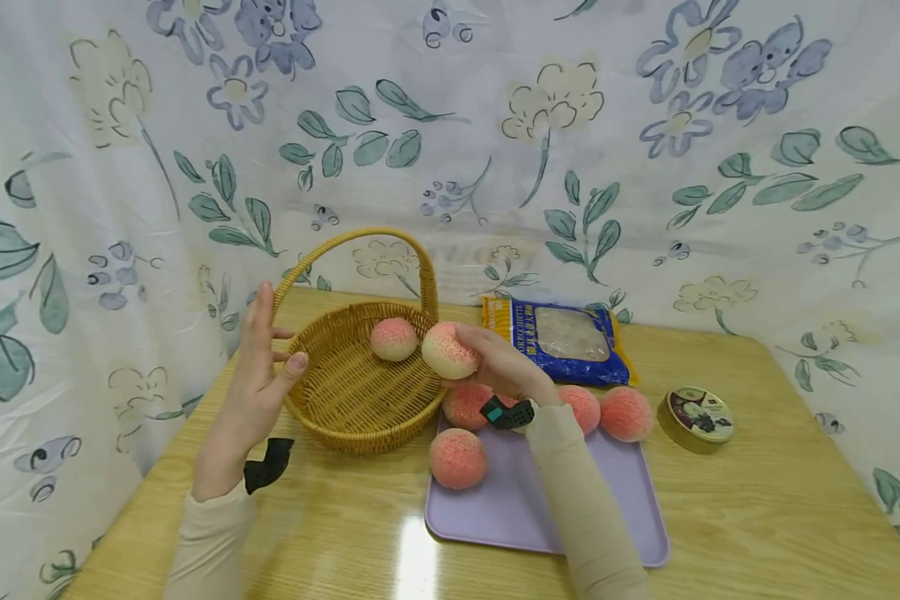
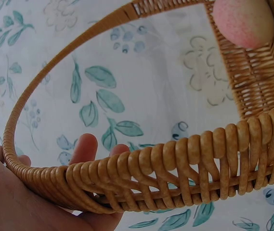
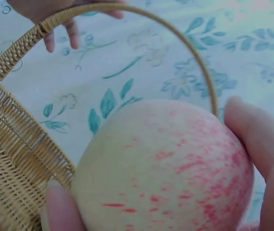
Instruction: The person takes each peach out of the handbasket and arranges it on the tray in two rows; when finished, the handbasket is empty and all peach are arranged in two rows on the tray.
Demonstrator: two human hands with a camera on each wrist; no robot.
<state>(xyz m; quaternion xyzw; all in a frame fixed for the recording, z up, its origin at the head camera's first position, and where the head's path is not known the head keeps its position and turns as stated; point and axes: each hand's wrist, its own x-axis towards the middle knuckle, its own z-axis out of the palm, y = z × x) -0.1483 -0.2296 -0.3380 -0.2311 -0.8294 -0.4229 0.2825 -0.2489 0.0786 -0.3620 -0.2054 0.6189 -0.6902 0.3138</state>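
Observation:
In the head view, my right hand (image 1: 498, 362) pinches a cream-and-pink peach (image 1: 448, 350) at the right rim of a wicker basket (image 1: 360, 400). Seen from the right wrist, thumb and fingers press the opposite sides of this peach (image 3: 165, 168). Another peach (image 1: 393, 339) lies inside the basket, towards its back right. My left hand (image 1: 251, 383) is at the left end of the arched basket handle (image 2: 35, 91), its fingers fairly straight and spread. From the left wrist, the handle crosses the palm, with fingertips (image 2: 84, 148) showing past it.
A lilac tray (image 1: 495, 512) right of the basket carries several peaches (image 1: 457, 458), partly hidden by my right arm. Behind it lies a blue-and-yellow pasta bag (image 1: 570, 343). A round tin (image 1: 696, 419) stands to the tray's right. Patterned cloth (image 1: 450, 150) hangs behind the wooden table (image 1: 780, 500).

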